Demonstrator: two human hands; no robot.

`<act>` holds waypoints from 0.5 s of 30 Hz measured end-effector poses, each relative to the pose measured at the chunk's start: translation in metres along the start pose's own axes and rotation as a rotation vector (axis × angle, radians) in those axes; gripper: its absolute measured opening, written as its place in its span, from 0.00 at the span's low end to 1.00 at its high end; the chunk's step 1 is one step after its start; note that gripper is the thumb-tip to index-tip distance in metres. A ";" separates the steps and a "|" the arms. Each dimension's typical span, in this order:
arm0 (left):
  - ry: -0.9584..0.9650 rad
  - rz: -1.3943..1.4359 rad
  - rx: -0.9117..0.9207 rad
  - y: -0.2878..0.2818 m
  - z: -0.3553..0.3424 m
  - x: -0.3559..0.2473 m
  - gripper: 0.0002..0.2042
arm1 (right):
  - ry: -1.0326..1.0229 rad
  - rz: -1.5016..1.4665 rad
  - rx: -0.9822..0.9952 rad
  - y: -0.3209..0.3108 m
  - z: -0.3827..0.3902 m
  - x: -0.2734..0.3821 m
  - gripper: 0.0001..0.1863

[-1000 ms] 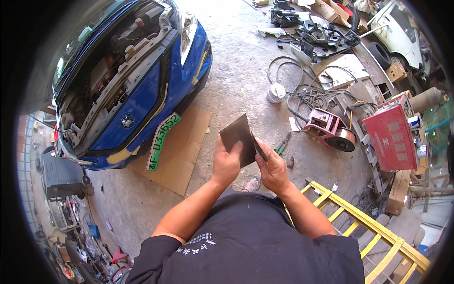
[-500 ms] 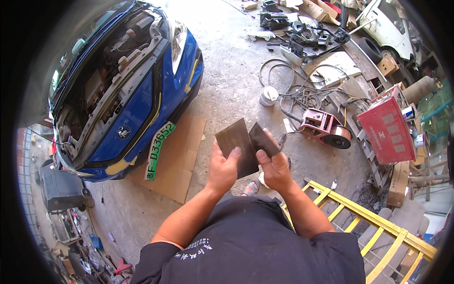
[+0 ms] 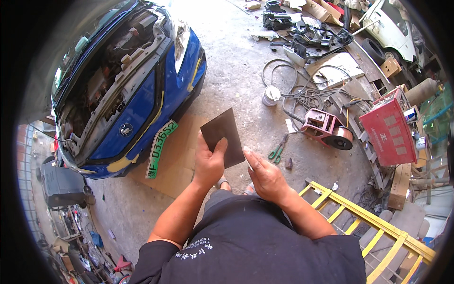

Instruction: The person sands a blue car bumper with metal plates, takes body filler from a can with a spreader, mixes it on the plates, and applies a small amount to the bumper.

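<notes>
One flat, dark brown rectangular metal sheet (image 3: 223,137) is pinched at its lower edge by the left hand (image 3: 208,162), thumb over its face. The right hand (image 3: 265,175), just right of the sheet, touches its edge with loosely open fingers, gripping nothing. Left of the sheet stands one blue car with raised bonnet (image 3: 124,85); right of it lie one pair of green-handled pliers (image 3: 276,149).

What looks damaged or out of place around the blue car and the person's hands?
The blue car has its hood open, and its green plate hangs tilted at the front. Hoses and cables lie tangled on the floor. The left hand holds a flat dark sheet; the right hand is beside it.
</notes>
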State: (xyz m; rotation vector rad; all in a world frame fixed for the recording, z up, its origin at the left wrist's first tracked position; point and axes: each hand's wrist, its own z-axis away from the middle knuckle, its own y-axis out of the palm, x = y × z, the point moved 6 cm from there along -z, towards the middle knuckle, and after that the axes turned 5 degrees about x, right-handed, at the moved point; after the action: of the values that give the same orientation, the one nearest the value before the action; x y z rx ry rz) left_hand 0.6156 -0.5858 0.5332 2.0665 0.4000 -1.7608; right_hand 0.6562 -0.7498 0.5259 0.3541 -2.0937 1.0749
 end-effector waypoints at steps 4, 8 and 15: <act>0.024 0.003 0.029 0.006 -0.003 -0.005 0.17 | -0.050 -0.077 -0.105 -0.018 -0.014 0.013 0.29; 0.023 -0.025 0.008 0.011 0.000 -0.006 0.17 | -0.039 0.009 -0.103 -0.015 -0.021 0.011 0.27; -0.054 0.199 0.038 -0.003 -0.022 -0.014 0.16 | 0.605 -0.092 0.064 -0.022 0.018 -0.056 0.22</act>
State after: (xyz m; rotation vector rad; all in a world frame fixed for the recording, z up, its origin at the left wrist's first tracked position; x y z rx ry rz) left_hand 0.6314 -0.5723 0.5495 2.0034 0.1403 -1.7120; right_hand 0.6979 -0.7823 0.4917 0.1282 -1.4949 1.0371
